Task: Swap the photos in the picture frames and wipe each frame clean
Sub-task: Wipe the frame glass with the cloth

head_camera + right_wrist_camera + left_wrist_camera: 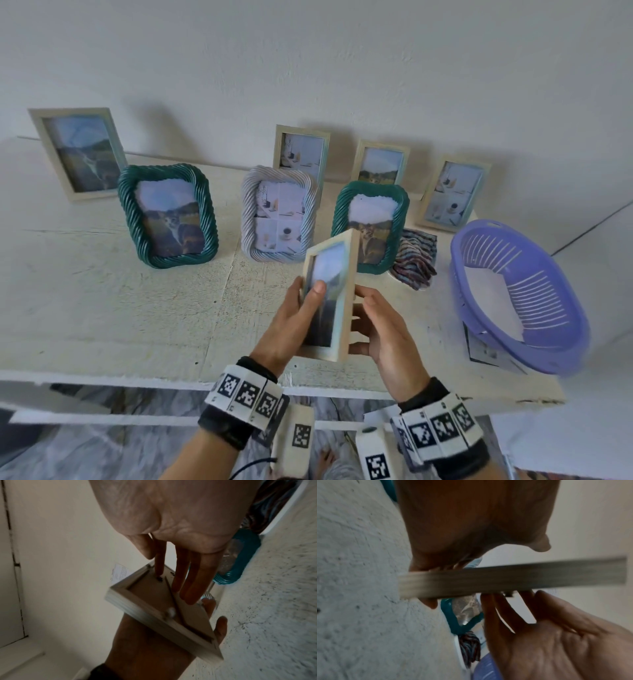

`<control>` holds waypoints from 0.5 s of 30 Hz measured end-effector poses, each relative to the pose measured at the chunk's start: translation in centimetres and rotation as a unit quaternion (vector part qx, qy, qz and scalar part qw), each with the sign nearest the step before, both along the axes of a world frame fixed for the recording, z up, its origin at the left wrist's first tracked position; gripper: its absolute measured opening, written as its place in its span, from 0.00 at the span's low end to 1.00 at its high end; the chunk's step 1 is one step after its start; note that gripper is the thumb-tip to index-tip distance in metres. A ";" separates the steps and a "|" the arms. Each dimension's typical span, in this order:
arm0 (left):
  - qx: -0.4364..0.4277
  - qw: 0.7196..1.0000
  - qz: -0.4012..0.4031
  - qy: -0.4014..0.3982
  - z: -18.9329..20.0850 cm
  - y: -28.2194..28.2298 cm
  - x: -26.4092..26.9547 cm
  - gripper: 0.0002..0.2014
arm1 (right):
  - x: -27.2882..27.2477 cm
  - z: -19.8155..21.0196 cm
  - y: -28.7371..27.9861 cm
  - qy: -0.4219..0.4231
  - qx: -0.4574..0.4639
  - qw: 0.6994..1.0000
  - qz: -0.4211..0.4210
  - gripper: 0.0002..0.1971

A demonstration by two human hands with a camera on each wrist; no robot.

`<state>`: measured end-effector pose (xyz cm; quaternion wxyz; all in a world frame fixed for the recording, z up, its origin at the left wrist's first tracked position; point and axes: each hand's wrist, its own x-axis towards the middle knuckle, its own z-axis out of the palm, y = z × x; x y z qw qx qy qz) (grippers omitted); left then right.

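I hold a cream wooden picture frame [345,301] upright above the table's front edge, its glass side turned left and showing a landscape photo. My left hand [301,308] grips it, thumb on the glass and fingers behind. My right hand [373,318] lies against the back with straight fingers. In the right wrist view those fingers [188,582] rest on the brown backing board [150,596], the index finger at a small black tab. In the left wrist view the frame [513,577] shows edge-on between both hands.
On the white table [102,308] stand two green rope frames [168,216] [371,222], a white rope frame [279,214] and several cream frames along the wall. A striped cloth [414,260] lies beside a purple basket [520,291], with a printed sheet [486,353] under it.
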<state>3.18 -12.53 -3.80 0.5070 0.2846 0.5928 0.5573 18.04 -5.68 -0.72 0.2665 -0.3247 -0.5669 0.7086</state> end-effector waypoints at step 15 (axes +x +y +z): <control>-0.007 0.998 -0.005 -0.057 4.1 0.4 -0.5 0.48 | -0.1 1.7 1.4 -0.280 0.595 0.745 -0.113 0.10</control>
